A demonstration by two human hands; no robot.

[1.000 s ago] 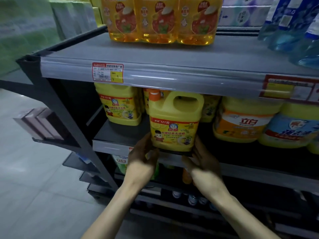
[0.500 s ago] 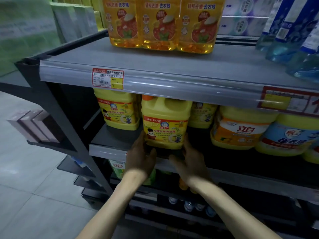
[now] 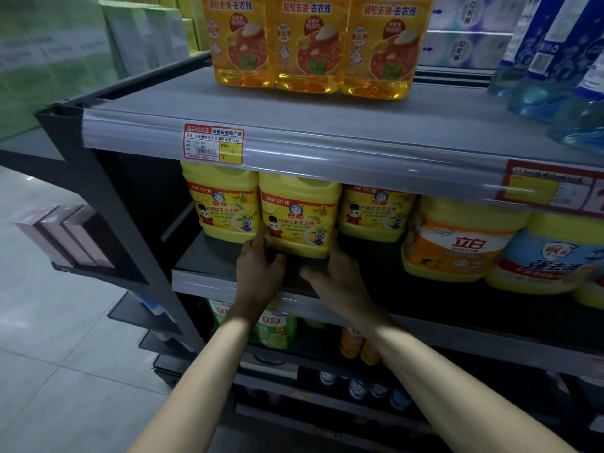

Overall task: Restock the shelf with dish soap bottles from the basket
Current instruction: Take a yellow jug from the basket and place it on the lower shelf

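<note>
A yellow dish soap bottle (image 3: 299, 217) with a red-banded label stands on the dark middle shelf (image 3: 209, 259), between two matching yellow bottles, one on its left (image 3: 222, 204) and one on its right (image 3: 372, 214). My left hand (image 3: 258, 273) grips its lower left corner, fingers up its side and thumb at the base. My right hand (image 3: 336, 276) holds the lower right corner in the same way. The bottle's top is hidden behind the upper shelf's price rail (image 3: 327, 152). The basket is out of view.
Larger yellow jugs (image 3: 457, 243) fill the same shelf to the right. Three orange detergent bottles (image 3: 310, 44) and blue bottles (image 3: 555, 60) stand on the upper shelf. Green bottles (image 3: 274, 328) sit on a lower shelf. Tiled floor (image 3: 65, 371) lies to the left.
Both hands have pushed the yellow bottle back from the shelf's front edge, into line with its two neighbours. Its handle and cap have slid out of sight under the upper shelf.
</note>
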